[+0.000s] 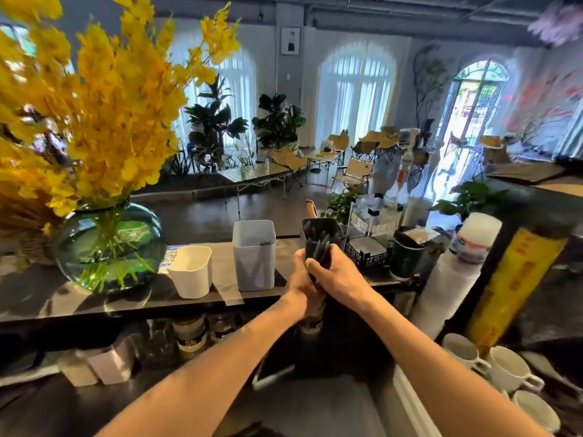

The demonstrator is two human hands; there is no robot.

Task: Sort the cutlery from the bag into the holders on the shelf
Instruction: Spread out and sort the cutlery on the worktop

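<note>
I record a dark shelf running across the view, glossy enough to mirror what stands on it. From left to right it carries a green glass vase of yellow flowers, a white holder, a grey holder and a dark holder. A few dark tips show inside the grey holder, and black pieces stand in the dark one.

Both hands meet just in front of the dark holder. The left hand and the right hand each have fingers curled tight round one bundle of black cutlery. Its upper ends overlap the holder's front wall — whether they touch it I cannot tell.

Right of the hands stand stacked white cups and, lower, white mugs. Beyond the shelf lies a room with arched curtained windows, potted plants and folding chairs.
</note>
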